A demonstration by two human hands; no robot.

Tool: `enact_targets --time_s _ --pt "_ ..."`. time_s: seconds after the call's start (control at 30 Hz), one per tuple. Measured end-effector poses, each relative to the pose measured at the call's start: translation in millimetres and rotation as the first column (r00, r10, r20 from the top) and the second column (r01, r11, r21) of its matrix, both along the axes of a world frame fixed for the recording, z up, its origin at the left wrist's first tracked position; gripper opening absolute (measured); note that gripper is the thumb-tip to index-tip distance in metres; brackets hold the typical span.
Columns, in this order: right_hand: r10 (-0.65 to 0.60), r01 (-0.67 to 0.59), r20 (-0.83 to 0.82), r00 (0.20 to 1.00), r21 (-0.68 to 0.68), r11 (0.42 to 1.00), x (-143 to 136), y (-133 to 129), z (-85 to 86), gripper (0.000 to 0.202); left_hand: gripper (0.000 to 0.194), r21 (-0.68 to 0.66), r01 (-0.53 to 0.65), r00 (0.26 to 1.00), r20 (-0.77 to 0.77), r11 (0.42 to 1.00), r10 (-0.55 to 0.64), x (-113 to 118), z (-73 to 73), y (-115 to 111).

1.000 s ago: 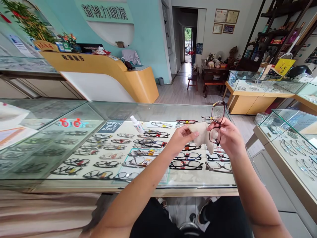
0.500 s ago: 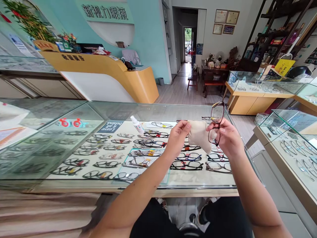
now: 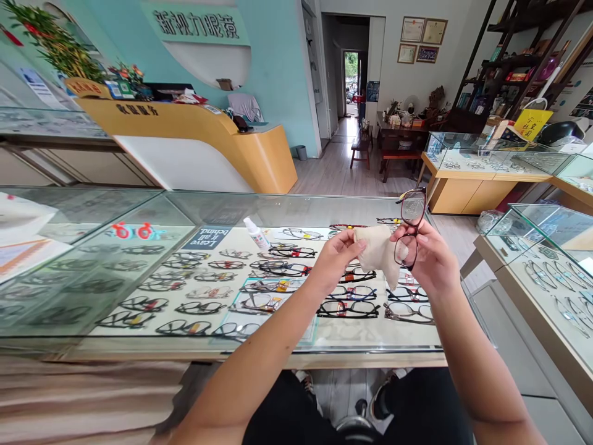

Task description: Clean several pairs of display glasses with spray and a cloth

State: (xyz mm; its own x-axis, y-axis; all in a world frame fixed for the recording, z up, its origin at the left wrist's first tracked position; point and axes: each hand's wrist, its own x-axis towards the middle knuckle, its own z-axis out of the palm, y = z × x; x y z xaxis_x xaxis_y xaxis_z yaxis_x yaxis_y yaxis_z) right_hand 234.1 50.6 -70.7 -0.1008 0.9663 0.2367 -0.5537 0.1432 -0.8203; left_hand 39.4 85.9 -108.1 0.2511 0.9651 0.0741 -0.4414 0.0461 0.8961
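One pair of glasses (image 3: 409, 233) stands upright in the right grip (image 3: 410, 240).

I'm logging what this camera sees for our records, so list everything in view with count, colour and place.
held glasses: one, dark red, right hand
cloth: one, cream, between the hands
spray bottle: one, white, left of the hands
displayed glasses: many, mostly dark, in rows
near showcase: glass, pale wood edge, under the hands
lettered card: one, blue, far side
round frames: one pair, red, left section
papers: several, mostly white, left edge
desk: one, orange-yellow and white, behind
bin: one, grey, beside desk
wall frames: four, back wall
shelves: several, dark, upper right
left hand: pinching cloth
right hand: gripping held glasses
legs: two, black trousers, below
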Motion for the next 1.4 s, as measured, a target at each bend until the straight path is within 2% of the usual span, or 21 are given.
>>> enact_targets --time_s 0.27,0.4,0.63,0.83,0.97,1.2,1.3,1.4 --pt "-0.027 0.026 0.042 0.999 0.011 1.0 -2 1 -3.5 0.032 0.067 0.018 -0.05 0.997 0.057 0.999 0.049 -1 4.4 -6" --pt "-0.061 0.062 0.06 0.996 -0.004 0.998 -5 3 -7.4 0.03 0.069 0.057 -0.078 0.997 -0.012 0.995 0.079 -1 1.9 -7" --pt "-0.089 0.092 0.095 0.991 -0.03 0.995 -14 2 -11.6 0.032 0.063 0.219 -0.122 0.985 -0.09 0.968 0.144 1 0.2 -12" --pt "-0.182 0.181 0.132 0.974 0.024 0.983 -23 2 -19.8 0.036 0.061 0.366 -0.131 0.963 -0.174 0.922 0.206 2 3.3 -17" --pt "-0.22 0.218 0.144 0.965 0.031 0.975 -25 2 -21.7 0.033 0.057 0.406 -0.109 0.951 -0.223 0.907 0.214 3 5.6 -22" --pt "-0.234 0.233 0.16 0.959 0.02 0.972 -27 3 -22.4 0.033 0.052 0.434 -0.129 0.954 -0.192 0.892 0.231 6 5.6 -28" --pt "-0.221 0.218 0.146 0.964 0.033 0.975 -28 3 -23.2 0.033 0.047 0.46 -0.086 0.957 -0.21 0.884 0.202 5 3.5 -29" --pt "-0.19 0.187 0.124 0.974 0.028 0.982 -30 2 -23.4 0.033 0.04 0.527 -0.031 0.95 -0.247 0.849 0.188 4 1.5 -31"
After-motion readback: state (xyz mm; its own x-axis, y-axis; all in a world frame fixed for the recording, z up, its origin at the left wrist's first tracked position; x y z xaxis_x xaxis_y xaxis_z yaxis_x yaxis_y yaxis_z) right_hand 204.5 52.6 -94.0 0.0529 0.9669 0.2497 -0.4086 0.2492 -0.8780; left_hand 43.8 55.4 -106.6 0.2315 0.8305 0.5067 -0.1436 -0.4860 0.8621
